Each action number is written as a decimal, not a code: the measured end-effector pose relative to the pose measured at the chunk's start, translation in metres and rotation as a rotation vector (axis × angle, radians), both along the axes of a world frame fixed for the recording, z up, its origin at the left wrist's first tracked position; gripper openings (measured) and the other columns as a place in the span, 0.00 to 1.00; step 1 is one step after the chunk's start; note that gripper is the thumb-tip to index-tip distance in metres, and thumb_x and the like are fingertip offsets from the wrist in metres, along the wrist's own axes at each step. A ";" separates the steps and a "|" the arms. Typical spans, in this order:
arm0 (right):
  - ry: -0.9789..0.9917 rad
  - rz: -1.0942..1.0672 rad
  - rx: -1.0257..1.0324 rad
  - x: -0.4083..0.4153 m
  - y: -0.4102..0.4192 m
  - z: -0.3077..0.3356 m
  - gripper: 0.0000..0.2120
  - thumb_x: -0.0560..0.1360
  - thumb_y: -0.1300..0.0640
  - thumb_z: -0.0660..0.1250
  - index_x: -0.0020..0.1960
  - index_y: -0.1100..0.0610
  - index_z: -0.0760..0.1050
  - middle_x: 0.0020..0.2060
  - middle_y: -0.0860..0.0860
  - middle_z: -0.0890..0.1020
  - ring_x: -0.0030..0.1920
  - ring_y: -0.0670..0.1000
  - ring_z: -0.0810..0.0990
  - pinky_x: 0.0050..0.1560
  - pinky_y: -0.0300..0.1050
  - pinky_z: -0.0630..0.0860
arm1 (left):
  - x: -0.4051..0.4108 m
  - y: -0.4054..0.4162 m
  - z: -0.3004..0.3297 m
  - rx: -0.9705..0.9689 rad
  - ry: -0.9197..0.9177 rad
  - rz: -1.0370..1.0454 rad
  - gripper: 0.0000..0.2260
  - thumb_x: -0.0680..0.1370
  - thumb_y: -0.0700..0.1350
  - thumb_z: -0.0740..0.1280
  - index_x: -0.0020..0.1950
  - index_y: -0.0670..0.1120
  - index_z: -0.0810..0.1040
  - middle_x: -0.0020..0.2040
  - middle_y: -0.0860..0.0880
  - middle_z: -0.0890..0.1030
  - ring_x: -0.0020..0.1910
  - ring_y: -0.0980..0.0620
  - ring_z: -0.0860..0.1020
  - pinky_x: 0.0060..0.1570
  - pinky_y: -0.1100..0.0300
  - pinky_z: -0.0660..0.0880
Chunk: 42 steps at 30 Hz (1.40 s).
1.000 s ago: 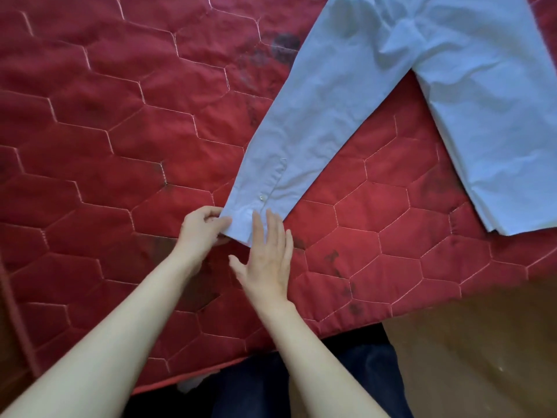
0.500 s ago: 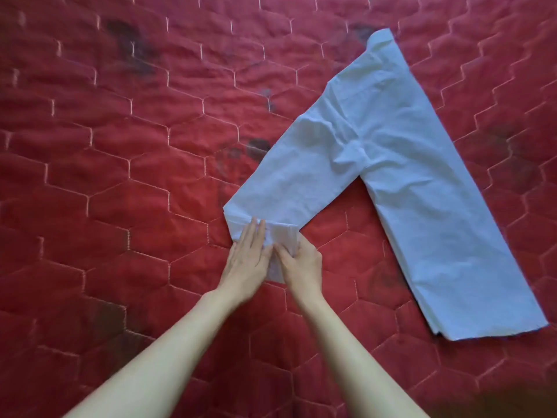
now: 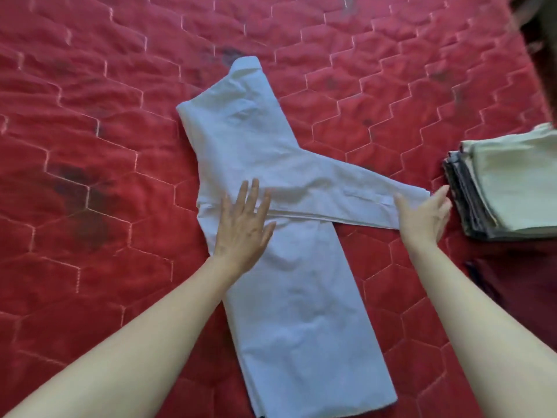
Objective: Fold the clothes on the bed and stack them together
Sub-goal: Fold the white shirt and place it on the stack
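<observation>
Sleeve (image 3: pixel 355 194) now swung across shirt (image 3: pixel 289 282) toward folded stack (image 3: pixel 512 182). Left hand (image 3: pixel 241 227) flat, fingers spread, pressing shirt; right hand (image 3: pixel 425 215) grasping cuff.

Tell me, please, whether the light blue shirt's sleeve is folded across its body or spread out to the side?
Folded across. The sleeve lies over the narrow shirt body, its cuff overhanging at the right hand; left hand presses flat.

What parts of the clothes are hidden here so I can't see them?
Head view only:
- Shirt: its bottom hem is cut off by the lower frame edge.
- Sleeve: the cuff end is covered by the right hand.
- Folded stack: the right frame edge crops it, and the pieces underneath show only thin edges.
- Left hand: fingers motion-blurred.
</observation>
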State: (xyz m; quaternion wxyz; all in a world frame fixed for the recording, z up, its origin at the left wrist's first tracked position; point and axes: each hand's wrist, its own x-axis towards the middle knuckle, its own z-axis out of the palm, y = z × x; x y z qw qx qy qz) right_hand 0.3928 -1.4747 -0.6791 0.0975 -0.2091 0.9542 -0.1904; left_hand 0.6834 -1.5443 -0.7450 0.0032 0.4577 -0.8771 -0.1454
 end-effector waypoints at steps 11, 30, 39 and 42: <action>0.098 0.993 0.263 0.039 -0.074 -0.071 0.30 0.81 0.44 0.57 0.78 0.54 0.53 0.78 0.57 0.51 0.78 0.56 0.47 0.75 0.56 0.46 | 0.000 -0.003 -0.036 -0.010 -0.127 0.174 0.27 0.80 0.53 0.50 0.75 0.40 0.64 0.75 0.35 0.60 0.75 0.35 0.59 0.72 0.39 0.55; -0.321 1.204 -0.081 0.205 -0.311 -0.077 0.04 0.70 0.57 0.68 0.40 0.51 0.72 0.35 0.45 0.73 0.41 0.47 0.73 0.44 0.46 0.68 | 0.012 0.002 -0.072 -0.185 0.008 0.312 0.27 0.80 0.51 0.55 0.78 0.44 0.59 0.78 0.40 0.56 0.78 0.42 0.54 0.75 0.42 0.51; 0.288 1.211 -0.256 0.229 -0.278 -0.094 0.17 0.79 0.52 0.59 0.66 0.56 0.74 0.61 0.52 0.77 0.60 0.54 0.75 0.58 0.47 0.66 | 0.012 0.002 -0.069 -0.158 -0.019 0.313 0.28 0.80 0.52 0.55 0.79 0.45 0.57 0.78 0.40 0.54 0.78 0.41 0.52 0.75 0.43 0.49; 0.247 1.570 -0.228 0.225 -0.228 -0.105 0.21 0.81 0.50 0.56 0.72 0.56 0.68 0.71 0.57 0.70 0.71 0.55 0.68 0.72 0.54 0.60 | 0.012 0.001 -0.068 -0.149 0.003 0.321 0.26 0.79 0.51 0.55 0.76 0.44 0.63 0.77 0.39 0.60 0.76 0.40 0.58 0.74 0.42 0.51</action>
